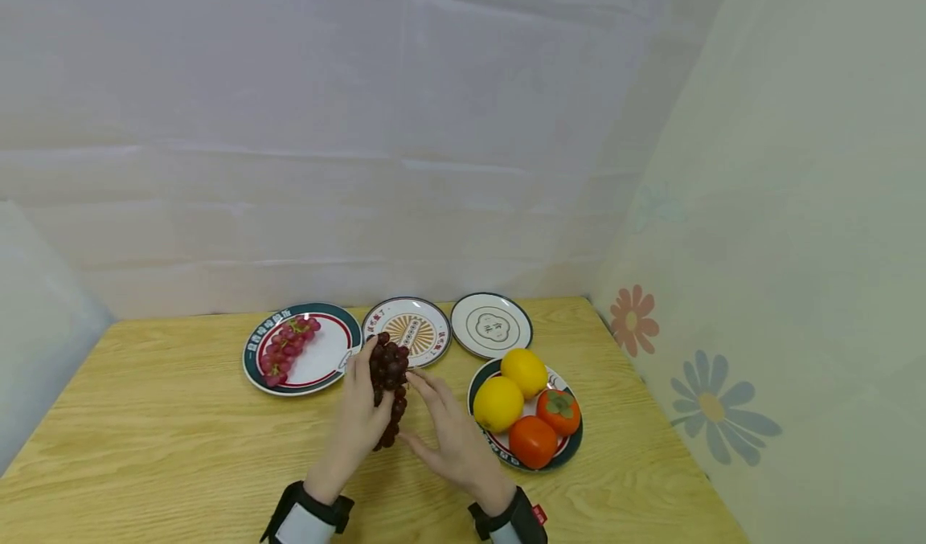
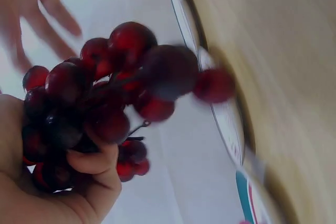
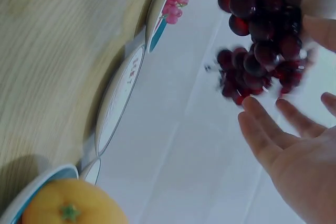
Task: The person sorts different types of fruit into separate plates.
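A bunch of dark red grapes (image 1: 389, 371) hangs above the table, held in my left hand (image 1: 365, 403). In the left wrist view the thumb and fingers curl round the grapes (image 2: 68, 108), and single grapes dangle toward the table. My right hand (image 1: 452, 443) is just to the right of the bunch, its fingers spread and loosely bent, holding nothing. In the right wrist view the right hand's fingertips (image 3: 251, 109) come close to the lower grapes; whether they touch cannot be told.
A green-rimmed plate (image 1: 329, 359) at the left bears pink grapes (image 1: 289, 349). Two white plates, one with an orange pattern (image 1: 437, 335) and one with a line drawing (image 1: 463, 319), stand at the back. A plate (image 1: 499, 447) at the right carries yellow fruits (image 1: 497, 404) and persimmons (image 1: 534, 441).
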`<state>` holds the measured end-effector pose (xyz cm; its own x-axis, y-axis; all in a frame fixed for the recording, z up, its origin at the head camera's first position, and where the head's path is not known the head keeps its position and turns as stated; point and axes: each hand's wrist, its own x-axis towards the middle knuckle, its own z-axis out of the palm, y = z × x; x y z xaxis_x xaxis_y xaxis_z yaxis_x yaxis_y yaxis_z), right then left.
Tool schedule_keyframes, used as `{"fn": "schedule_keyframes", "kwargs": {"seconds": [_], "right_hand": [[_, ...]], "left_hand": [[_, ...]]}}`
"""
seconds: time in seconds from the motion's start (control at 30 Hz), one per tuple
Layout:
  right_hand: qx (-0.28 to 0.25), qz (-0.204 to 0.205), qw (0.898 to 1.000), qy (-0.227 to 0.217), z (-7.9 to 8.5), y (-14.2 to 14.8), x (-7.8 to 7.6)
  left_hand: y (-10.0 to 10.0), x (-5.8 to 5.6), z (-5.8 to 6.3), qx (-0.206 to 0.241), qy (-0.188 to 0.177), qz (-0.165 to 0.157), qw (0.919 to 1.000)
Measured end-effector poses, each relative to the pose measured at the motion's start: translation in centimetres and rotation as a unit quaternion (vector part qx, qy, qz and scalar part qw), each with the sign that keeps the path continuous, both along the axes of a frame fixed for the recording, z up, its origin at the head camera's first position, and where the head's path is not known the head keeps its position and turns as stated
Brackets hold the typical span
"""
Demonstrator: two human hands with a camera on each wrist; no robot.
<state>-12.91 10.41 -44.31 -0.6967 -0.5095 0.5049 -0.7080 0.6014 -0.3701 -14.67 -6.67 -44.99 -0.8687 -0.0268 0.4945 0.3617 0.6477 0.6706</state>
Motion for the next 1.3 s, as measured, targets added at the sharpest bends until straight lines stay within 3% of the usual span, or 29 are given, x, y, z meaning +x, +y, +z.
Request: {"fn": "schedule_keyframes", "kwargs": {"seconds": [0.2, 0.37, 0.5, 0.7, 0.93, 1.13, 1.3], "right_hand": [[-0.011, -0.067, 0.997, -0.045, 0.2, 1.6, 0.0], [-0.022, -0.106, 0.994, -0.031, -0.2, 3.5, -0.4], [-0.017, -0.134, 0.991, -0.009, -0.6, 4.8, -0.6], [-0.005, -0.160, 0.987, -0.002, -0.8, 5.8, -0.8], [0.008, -0.185, 0.983, -0.011, -0.9, 6.2, -1.0], [0.027, -0.193, 0.981, 0.009, -1.2, 6.6, -1.3], [0.066, -0.241, 0.968, -0.026, -1.5, 6.9, -1.4]], "left_hand": [[-3.9, -3.6, 0.4, -0.101, -0.038, 0.055, 0.9927], [-6.7, -7.0, -0.5, -0.142, -0.053, 0.069, 0.9861], [-8.1, -8.5, -1.6, -0.165, -0.078, 0.090, 0.9791], [-9.2, -9.0, -2.3, -0.185, -0.134, 0.128, 0.9650], [-9.3, -9.1, -2.4, -0.193, -0.193, 0.097, 0.9572], [-8.8, -8.5, -2.1, -0.208, -0.186, 0.077, 0.9572], [-8.0, -6.9, -1.7, -0.220, -0.173, 0.072, 0.9572]]}}
